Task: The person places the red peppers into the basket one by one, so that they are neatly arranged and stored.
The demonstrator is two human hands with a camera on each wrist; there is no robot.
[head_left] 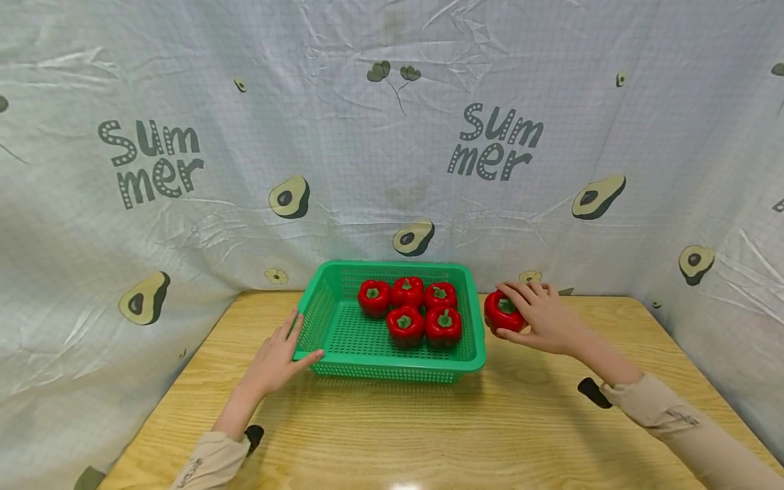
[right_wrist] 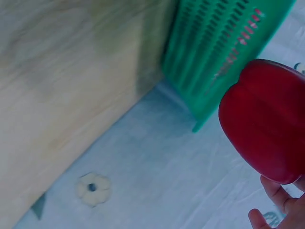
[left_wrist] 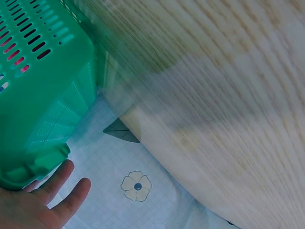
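Just right of the green basket [head_left: 392, 367], my right hand [head_left: 548, 320] grips a red bell pepper [head_left: 504, 313] between thumb and fingers. The same red bell pepper [right_wrist: 267, 121] fills the right side of the right wrist view and looks raised off the table. My left hand [head_left: 275, 357] rests at the basket's front left corner, thumb on the front rim and fingers spread along the left side. In the left wrist view the fingers [left_wrist: 57, 181] are stretched out by the rim. Several red bell peppers [head_left: 407, 327] sit stem up in the basket's right half.
A wooden table [head_left: 380, 435] carries the basket. Behind it hangs a pale curtain [head_left: 343, 136] printed with avocados and lettering, its lower part close to the basket's back side. The basket's left half shows bare slotted floor.
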